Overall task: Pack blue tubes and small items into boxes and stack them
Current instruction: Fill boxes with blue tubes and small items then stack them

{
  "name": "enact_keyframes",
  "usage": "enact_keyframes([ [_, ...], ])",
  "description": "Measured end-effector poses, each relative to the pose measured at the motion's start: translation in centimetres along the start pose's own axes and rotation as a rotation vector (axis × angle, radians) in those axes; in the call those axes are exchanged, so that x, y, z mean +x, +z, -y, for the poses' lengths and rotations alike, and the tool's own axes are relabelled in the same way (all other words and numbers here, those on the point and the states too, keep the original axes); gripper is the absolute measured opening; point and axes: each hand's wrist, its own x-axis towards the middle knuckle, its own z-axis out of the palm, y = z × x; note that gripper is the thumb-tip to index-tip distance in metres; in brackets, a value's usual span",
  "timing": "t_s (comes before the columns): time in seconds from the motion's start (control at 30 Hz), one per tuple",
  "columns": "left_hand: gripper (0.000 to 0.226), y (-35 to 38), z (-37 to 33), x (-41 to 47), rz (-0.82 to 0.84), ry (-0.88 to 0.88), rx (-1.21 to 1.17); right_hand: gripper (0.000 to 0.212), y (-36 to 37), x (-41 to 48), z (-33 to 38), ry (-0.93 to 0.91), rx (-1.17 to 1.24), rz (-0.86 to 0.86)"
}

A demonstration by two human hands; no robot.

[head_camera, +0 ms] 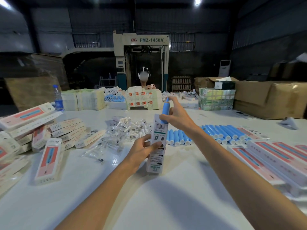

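Right now we see the blue tube (165,109) standing nearly upright. Its long axis lines up with the box (157,146), its lower end is already inside the box's open top, and its tip pokes out above. The right grip (177,113) holds the tube from the right side, fingers curled round its middle. The left grip (142,151) wraps the box at mid-height from the left, thumb on the printed face. The box is upright over the bench (149,205); we cannot tell if its foot touches.

So the tube sits straight above the box mouth, and we judge the next move to be a push down along that shared axis. The right grip is the one placed to do it while the left steadies. The risk is that the tube tilts and jams at the mouth.

Spare tubes (216,133) lie in a row to the right, bagged small items (126,130) are heaped behind and to the left, and packed boxes (49,133) are piled far left.
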Motion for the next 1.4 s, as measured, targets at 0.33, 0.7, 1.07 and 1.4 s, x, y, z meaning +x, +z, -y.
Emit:
enact_keyframes([
  [0.33,0.038,0.3,0.6,0.1,-0.001,0.006,-0.055,0.024,2.6,-2.2,-1.6,-0.004,-0.118,-0.038],
  [0.7,0.020,-1.9,-0.6,0.3,-0.441,0.103,0.299,0.032,7.2,-2.2,-4.7,0.059,-0.060,-0.178],
  [1.07,0.022,-9.1,-0.3,1.6,-0.895,0.066,0.213,0.044,15.9,1.1,-7.6,-0.033,-0.545,0.128],
  [1.4,0.015,-8.6,0.8,2.1,-0.742,0.078,-0.116,0.046,18.4,5.1,-8.3,0.045,-0.895,0.187],
])
